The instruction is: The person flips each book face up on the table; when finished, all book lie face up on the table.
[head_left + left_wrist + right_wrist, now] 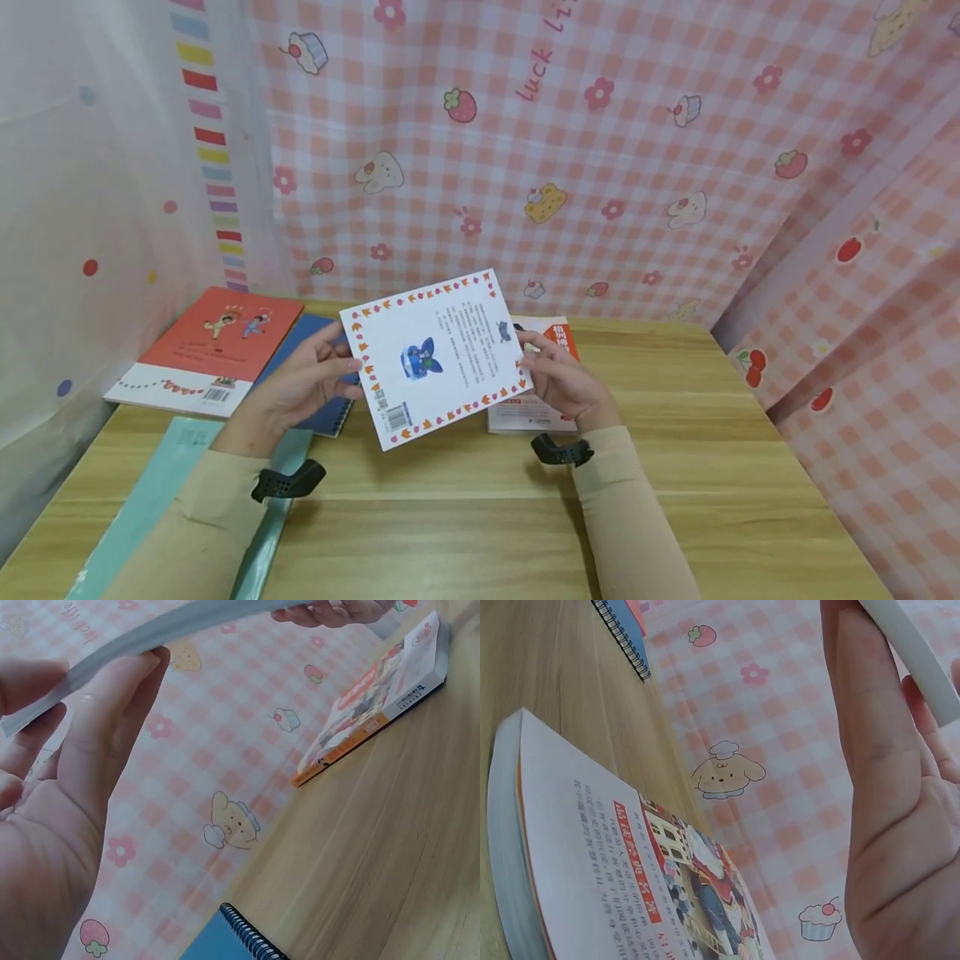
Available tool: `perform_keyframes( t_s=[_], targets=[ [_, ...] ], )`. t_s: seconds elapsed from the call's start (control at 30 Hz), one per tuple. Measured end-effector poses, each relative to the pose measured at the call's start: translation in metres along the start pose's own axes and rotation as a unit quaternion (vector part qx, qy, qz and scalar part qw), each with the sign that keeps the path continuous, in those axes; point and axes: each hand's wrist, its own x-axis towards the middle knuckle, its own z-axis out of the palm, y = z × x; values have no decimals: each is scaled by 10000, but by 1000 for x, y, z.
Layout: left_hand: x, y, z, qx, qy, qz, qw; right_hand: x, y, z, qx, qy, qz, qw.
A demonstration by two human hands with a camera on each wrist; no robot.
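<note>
A thin white book (435, 358) with a border of orange and pink leaves, a blue picture and a barcode is held tilted above the table. My left hand (306, 385) grips its left edge, thumb on the near face and fingers behind. At the opposite edge my right hand (564, 379) pinches the book between thumb and fingers. In the left wrist view the book (172, 630) appears edge-on, slightly bowed. Below and behind my right hand lies a thick book (592, 847) with a white and red cover, partly hidden in the head view.
On the left of the wooden table (450, 533) lie a red and white book (217, 342), a blue spiral notebook (322, 417) partly beneath it, and a teal folder-like item (150, 492) under my left forearm. A pink checked curtain (480, 167) hangs behind.
</note>
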Motion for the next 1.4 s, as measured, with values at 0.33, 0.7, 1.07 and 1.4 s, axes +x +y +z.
perform_keyframes(
  t_s=[0.33,0.7,1.07,1.4],
  targets=[
    [-1,0,4,239,43,-171,9996,0,-5,4,-147,-136,-20,9998],
    [-1,-2,0,143,24,-187,9997,-1,-11,10,-355,-276,-103,9989],
    [-3,-3,-1,77,-22,-218,9997,-1,-13,12,-516,-101,-144,9985],
    [-2,-3,-2,86,-9,-221,9997,-2,-19,19,-698,-78,-141,9974]
  ],
)
